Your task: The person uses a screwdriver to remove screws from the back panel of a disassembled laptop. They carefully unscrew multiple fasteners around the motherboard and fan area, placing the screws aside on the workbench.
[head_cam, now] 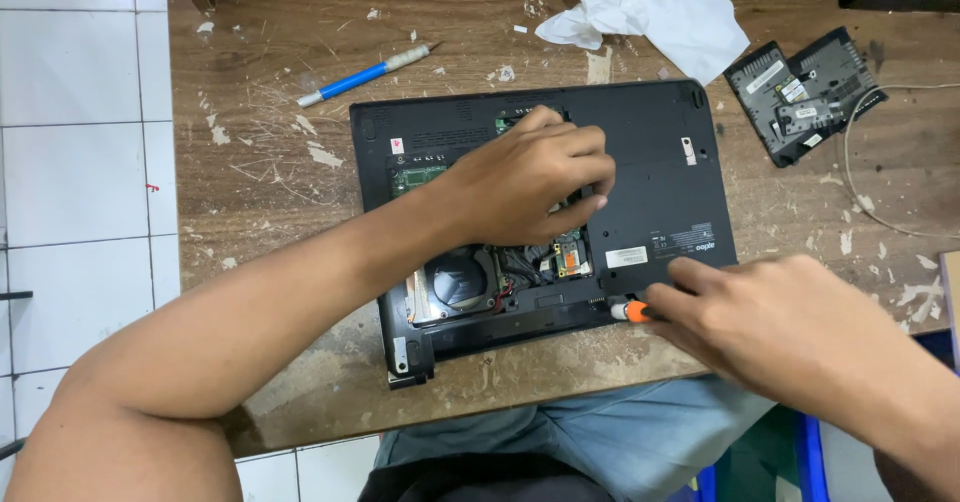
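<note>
A black laptop (660, 152) lies upside down on the worn wooden table (270, 182), its bottom cover off over the fan (458, 280) and circuit board. My left hand (525, 177) rests knuckles-up on the open middle of the laptop, fingers curled; whether it grips anything is hidden. My right hand (775, 317) is at the laptop's near right edge, closed on a screwdriver with an orange handle (634, 310), its tip pointing left at the case edge.
A blue-and-white craft knife (362, 76) lies at the back left. Crumpled white tissue (650, 7) sits at the back. Two removed black cover panels (800, 92) lie at the right beside a thin white cable (860, 177). White tiled floor is at left.
</note>
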